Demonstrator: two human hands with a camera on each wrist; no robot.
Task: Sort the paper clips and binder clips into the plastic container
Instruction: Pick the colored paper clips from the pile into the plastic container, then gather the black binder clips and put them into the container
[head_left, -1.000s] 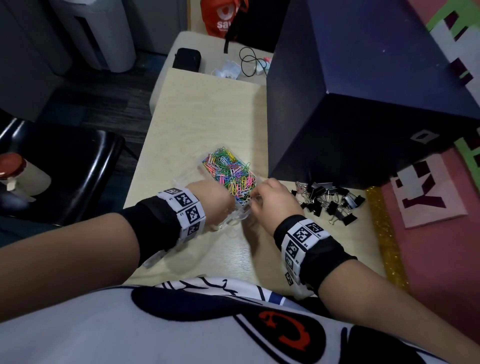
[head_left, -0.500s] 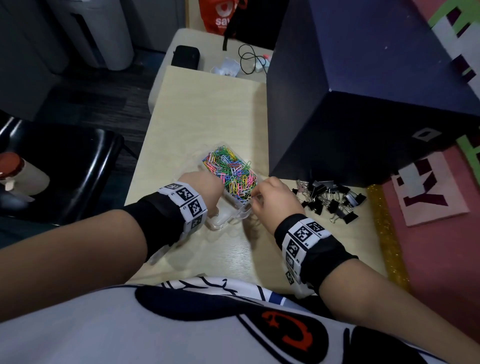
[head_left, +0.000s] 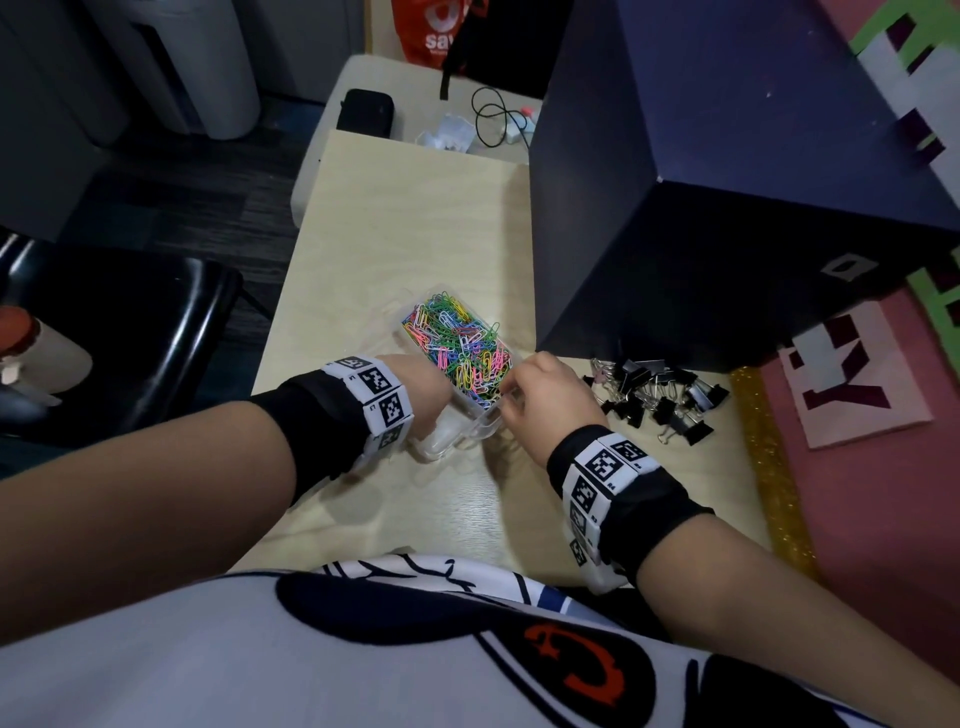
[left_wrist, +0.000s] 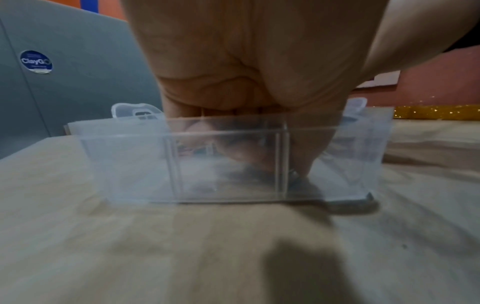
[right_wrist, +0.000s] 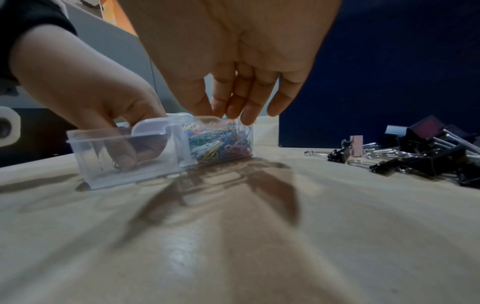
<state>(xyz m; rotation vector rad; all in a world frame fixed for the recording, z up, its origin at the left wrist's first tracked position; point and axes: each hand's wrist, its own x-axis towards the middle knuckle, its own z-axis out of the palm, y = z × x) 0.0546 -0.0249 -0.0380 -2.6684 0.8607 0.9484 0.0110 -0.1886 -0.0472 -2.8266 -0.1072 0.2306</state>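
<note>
A clear plastic container (head_left: 447, 441) (left_wrist: 130, 164) (right_wrist: 103, 174) with compartments lies on the pale wooden table (head_left: 405, 223). Its far compartment is full of coloured paper clips (head_left: 457, 348) (right_wrist: 215, 148). My left hand (head_left: 421, 395) (left_wrist: 246, 98) (right_wrist: 85, 98) curls down into the near compartment, where a fingertip bears on a small clip with a wire loop (right_wrist: 116, 164) on the floor. My right hand (head_left: 519, 400) (right_wrist: 228, 115) has thumb and fingertips bunched at the container's right rim, above the paper clips. Several black binder clips (head_left: 654, 400) (right_wrist: 415, 156) are heaped just right of that hand.
A big dark blue box (head_left: 701, 208) stands close behind the binder clips and right of the container. A gold glitter strip (head_left: 769, 467) edges the table on the right. A black chair (head_left: 130, 338) is at the left. A black pouch (head_left: 366, 111) lies on the far table.
My left hand has drawn back a little to the left, uncovering more of the near compartment. The right hand stays at the rim.
</note>
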